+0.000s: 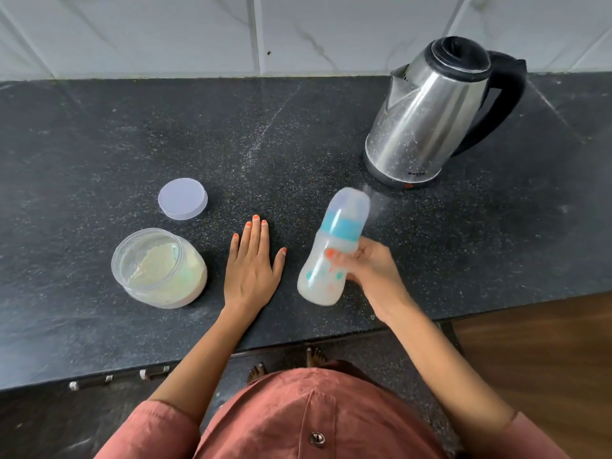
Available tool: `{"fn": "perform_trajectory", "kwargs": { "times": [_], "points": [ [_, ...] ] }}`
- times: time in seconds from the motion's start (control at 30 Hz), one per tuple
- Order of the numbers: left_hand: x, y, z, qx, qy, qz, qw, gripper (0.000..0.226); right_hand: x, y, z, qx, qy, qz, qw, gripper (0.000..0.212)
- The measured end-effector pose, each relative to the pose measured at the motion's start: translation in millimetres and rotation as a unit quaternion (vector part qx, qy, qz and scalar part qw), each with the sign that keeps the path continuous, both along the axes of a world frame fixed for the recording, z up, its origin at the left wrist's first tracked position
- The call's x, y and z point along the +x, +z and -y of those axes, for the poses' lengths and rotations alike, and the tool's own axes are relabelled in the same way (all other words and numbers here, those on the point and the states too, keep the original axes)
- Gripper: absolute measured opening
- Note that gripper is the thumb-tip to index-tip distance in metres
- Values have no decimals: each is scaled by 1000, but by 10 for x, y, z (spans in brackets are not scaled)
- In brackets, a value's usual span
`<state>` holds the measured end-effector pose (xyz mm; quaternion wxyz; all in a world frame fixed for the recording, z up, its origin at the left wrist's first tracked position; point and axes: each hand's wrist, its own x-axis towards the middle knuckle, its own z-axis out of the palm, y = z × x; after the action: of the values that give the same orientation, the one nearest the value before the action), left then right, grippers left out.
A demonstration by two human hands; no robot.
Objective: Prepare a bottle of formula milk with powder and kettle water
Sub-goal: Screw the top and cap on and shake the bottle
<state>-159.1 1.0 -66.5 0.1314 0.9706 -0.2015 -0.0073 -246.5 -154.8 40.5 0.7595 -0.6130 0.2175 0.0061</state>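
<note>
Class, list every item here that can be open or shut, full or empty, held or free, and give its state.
Baby bottle: capped, tilted, white liquid inside.
Powder jar: open, partly filled with powder.
Jar lid: off, lying on the counter beyond the jar.
Kettle: lid shut, upright.
Left hand: flat on the counter, empty.
Right hand: grips the bottle.

The dark speckled bench [99, 127] carries a steel kettle [427, 117], an open powder jar [159, 270], a round lid [182, 199] and a flat left hand [253, 260].
</note>
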Motion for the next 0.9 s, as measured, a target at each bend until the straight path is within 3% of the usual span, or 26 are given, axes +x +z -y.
{"fn": "perform_trajectory", "kwargs": {
  "times": [0.13,0.2,0.27,0.33,0.4,0.47,0.53,0.63,0.7,0.73,0.8,0.9],
  "points": [
    [-3,2,7,-4,0,2,1000,75,177,49,77,181,-198,56,962,10],
    [-1,1,6,-5,1,2,1000,75,139,28,-3,139,-155,36,977,10],
    [1,-1,4,-5,0,1,1000,75,30,-11,-98,34,-40,-14,998,13],
    [2,0,4,-2,-1,1,1000,75,-18,-14,-108,-5,12,-35,999,15],
    [0,-2,-2,-3,-1,1,1000,75,40,4,-63,67,-52,-11,996,12],
    [-1,-3,-2,-2,0,3,1000,75,140,32,1,180,-159,25,970,9],
    [-2,-4,3,-1,0,3,1000,75,175,3,3,214,-195,42,956,8],
    [0,-1,0,-3,-1,3,1000,75,44,-30,-91,75,-60,-12,995,11],
    [0,-1,-2,-1,-2,3,1000,75,-44,-40,-103,-13,31,-38,999,16],
    [-2,0,-2,-2,-2,3,1000,75,-40,-26,-83,-15,31,-35,999,16],
    [-2,-1,-2,-4,-1,2,1000,75,39,-1,-15,64,-54,-6,996,13],
    [-3,-10,6,-3,1,6,1000,74,193,28,64,186,-213,47,958,11]
  ]
}}
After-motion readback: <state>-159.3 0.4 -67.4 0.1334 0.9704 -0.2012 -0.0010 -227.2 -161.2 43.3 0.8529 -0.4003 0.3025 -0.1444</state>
